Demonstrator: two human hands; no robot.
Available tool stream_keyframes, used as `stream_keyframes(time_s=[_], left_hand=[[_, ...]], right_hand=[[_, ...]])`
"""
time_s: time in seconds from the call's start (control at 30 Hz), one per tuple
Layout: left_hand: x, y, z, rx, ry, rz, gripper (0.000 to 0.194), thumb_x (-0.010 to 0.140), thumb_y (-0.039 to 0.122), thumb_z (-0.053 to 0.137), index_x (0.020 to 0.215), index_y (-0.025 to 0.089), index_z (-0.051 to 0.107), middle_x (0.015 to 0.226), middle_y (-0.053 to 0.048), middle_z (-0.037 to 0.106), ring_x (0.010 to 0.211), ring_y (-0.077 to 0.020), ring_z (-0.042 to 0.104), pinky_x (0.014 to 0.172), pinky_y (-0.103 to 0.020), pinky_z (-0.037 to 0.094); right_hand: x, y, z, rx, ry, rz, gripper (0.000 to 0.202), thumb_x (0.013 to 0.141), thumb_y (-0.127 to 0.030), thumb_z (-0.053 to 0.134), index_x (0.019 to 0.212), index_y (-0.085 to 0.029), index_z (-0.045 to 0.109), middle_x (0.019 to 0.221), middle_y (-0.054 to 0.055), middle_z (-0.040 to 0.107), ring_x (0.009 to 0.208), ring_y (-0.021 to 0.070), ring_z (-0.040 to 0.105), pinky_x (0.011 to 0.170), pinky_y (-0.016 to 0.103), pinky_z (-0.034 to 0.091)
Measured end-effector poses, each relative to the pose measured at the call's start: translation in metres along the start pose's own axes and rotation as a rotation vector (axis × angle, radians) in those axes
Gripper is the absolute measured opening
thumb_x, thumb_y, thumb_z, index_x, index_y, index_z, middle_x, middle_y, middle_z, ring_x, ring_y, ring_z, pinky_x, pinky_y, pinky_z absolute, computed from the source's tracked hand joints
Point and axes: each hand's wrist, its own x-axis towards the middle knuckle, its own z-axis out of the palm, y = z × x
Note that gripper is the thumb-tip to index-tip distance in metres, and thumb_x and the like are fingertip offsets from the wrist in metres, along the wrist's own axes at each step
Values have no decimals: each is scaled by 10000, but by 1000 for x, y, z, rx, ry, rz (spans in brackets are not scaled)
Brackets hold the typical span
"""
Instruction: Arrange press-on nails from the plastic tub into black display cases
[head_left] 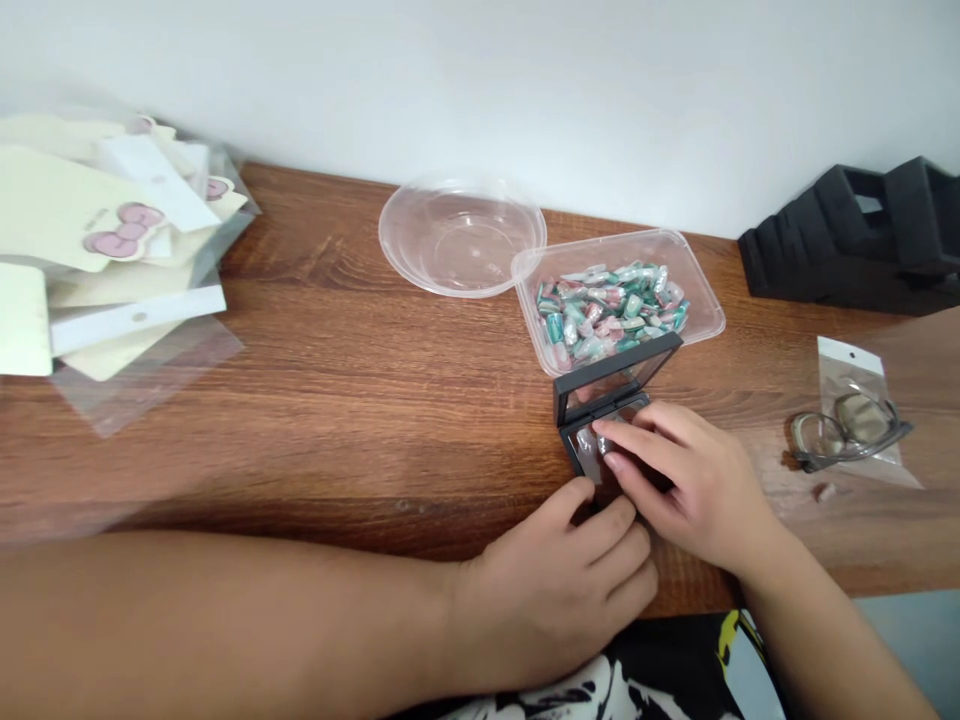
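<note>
A small black hinged case stands with its lid up on the table, a clear window in the lid. Inside its base lie shiny, pale press-on nails. My right hand reaches into the case from the right, thumb and index finger closed around one of these nails. At the near edge of the case, my left hand has curled fingers, its index fingertip against the rim; its thumb is hidden. Right behind the case, a clear rectangular tub holds a heap of green, pink and silvery press-on nails.
A clear round lid overlaps the tub's left corner. Cream cards and clear bags pile up at left. Stacked black cases stand far right, with glasses on a clear packet nearer. A white wall rises behind.
</note>
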Motion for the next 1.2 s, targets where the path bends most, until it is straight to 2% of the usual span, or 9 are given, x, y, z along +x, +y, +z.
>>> stream_keyframes(time_s=[0.13, 0.3, 0.7, 0.87, 1.2], left_hand=[[1, 0, 0, 18, 1, 1, 233, 944, 247, 517, 1080, 155, 683, 1047, -69, 687, 1079, -269, 564, 916, -444, 447], [1, -1, 1, 8, 2, 7, 242, 943, 251, 514, 1077, 147, 687, 1043, -71, 688, 1080, -283, 560, 933, -457, 434], [1, -2, 0, -37, -16, 11, 238, 927, 283, 544, 1070, 151, 681, 1054, -62, 675, 1081, -270, 544, 917, -462, 436], [0, -2, 1, -37, -18, 13, 233, 937, 281, 526, 1056, 159, 684, 1070, -59, 677, 1077, -266, 547, 916, -458, 432], [0, -2, -1, -17, -13, 20, 230, 936, 304, 552, 1053, 164, 692, 1057, -43, 676, 1074, -246, 552, 937, -427, 401]], right_hand=[[1, 0, 1, -22, 21, 17, 293, 950, -305, 578, 1192, -166, 670, 970, 68, 711, 836, 209, 656, 700, 324, 516], [2, 0, 1, -24, 35, 11, 256, 940, -320, 605, 1120, -163, 700, 947, 64, 716, 819, 206, 667, 691, 318, 519], [3, 0, 1, -96, 33, -35, 269, 963, -260, 557, 1162, -165, 712, 820, 42, 677, 731, 189, 618, 625, 301, 479], [0, 3, -2, -50, 55, 5, 292, 961, -286, 564, 1180, -138, 689, 878, 58, 701, 783, 186, 653, 693, 301, 509], [-6, 10, -1, 28, 36, 74, 182, 947, -249, 594, 1061, -172, 713, 914, 55, 733, 814, 184, 684, 734, 303, 531]])
